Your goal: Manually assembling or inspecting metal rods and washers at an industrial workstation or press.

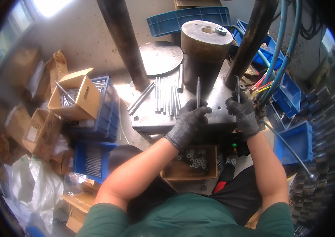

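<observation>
The left hand (187, 124), in a dark grey glove, is grasping a stepped metal shaft (198, 93) between the thumb and the fingers. This shaft stands nearly upright, its thinner end pointing to twelve o'clock, above the steel base plate (213, 115). At three o'clock from the left hand is the right hand (246, 116), gloved in the same way. It is closed upon a slim metal piece (237, 85) with a curved tip, also pointing to twelve o'clock; I cannot tell its exact kind. The two held things are apart from each other.

At eleven o'clock from the left hand, a row of metal rods (163, 94) lies upon the plate, and farther in this same direction there is a round steel disc (161, 57). At twelve o'clock rises a thick steel cylinder (205, 49), with a ball bearing (221, 30) resting on its top. At six o'clock, below the plate, a cardboard box (189, 173) contains many small metal rings (197, 161). At eight o'clock, a blue plastic bin (110, 149) holds more rods (93, 161).
</observation>
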`<state>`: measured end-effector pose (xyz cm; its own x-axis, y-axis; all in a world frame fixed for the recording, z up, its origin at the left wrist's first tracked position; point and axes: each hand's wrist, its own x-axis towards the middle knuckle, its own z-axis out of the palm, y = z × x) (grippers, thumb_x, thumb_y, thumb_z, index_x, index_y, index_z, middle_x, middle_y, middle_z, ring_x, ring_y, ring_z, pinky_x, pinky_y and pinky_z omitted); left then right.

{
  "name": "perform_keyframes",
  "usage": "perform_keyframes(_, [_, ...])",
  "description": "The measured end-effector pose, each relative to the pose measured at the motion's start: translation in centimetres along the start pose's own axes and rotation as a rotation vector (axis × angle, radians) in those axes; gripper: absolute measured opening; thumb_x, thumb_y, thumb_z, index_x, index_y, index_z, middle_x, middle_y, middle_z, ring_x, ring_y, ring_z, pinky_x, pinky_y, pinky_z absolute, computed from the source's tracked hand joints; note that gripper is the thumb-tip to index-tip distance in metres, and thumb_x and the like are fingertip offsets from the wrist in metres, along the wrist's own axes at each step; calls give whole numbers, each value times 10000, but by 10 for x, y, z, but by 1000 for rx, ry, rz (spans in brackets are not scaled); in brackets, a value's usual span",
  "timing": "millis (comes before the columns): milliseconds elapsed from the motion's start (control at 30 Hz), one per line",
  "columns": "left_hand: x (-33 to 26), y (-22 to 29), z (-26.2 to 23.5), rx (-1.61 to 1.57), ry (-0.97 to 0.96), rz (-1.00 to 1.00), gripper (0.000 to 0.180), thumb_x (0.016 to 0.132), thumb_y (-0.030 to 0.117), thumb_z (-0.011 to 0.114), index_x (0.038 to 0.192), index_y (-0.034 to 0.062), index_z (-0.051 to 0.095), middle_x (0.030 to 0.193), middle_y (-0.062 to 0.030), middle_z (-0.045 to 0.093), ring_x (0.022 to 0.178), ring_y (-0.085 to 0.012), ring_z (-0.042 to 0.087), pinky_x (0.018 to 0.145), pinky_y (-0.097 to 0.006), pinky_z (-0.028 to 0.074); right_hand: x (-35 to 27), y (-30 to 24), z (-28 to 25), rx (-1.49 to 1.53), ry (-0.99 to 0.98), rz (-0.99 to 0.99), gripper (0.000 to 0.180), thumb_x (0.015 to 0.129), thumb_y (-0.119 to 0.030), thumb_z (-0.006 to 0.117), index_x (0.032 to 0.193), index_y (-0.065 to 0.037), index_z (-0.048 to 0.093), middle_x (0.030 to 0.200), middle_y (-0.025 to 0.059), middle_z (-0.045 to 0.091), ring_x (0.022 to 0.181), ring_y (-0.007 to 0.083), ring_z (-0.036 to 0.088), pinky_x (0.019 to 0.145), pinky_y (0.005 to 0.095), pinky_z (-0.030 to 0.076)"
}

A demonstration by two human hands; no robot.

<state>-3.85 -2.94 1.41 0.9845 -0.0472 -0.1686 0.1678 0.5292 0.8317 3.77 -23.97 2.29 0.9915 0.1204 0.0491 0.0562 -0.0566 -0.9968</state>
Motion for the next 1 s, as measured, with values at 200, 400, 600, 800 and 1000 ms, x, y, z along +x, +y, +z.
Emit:
perform_keyframes(200, [7,-14,16,288,-26,4,275,955,256,724,1136,68,637,883,-35,642,749,-111,611,656,-271,525,-36,-17,20,182,-73,56,189,895,-104,703,1058,-44,629,838,16,644,725,93,582,682,256,480])
perform_keyframes(400, [3,-21,24,163,-45,3,247,958,246,706,1089,49,638,873,-38,634,760,-124,614,690,-276,538,-49,-15,20,92,-87,16,184,908,-138,687,1062,-52,635,884,0,632,817,96,598,766,282,505])
perform_keyframes(600, [2,1,12,78,-12,-120,189,925,199,709,1047,68,648,776,-5,578,676,-100,566,606,-235,491,-53,-29,6,309,-264,202,488,871,-179,730,1310,-38,570,1068,18,613,942,98,575,837,277,489])
perform_keyframes(800, [7,7,-8,-5,97,-177,161,910,169,710,1018,68,646,733,-6,567,642,-93,566,503,-214,450,-54,-34,-10,-574,-337,-337,697,756,-35,710,1432,-40,540,1170,130,615,1041,280,604,920,386,502])
perform_keyframes(1000, [6,3,-8,-121,141,-98,132,902,148,710,982,102,617,807,-10,584,665,-90,572,500,-214,446,-48,-36,-4,-934,-210,-789,587,663,14,681,1233,-126,691,1084,130,675,989,365,620,873,479,494])
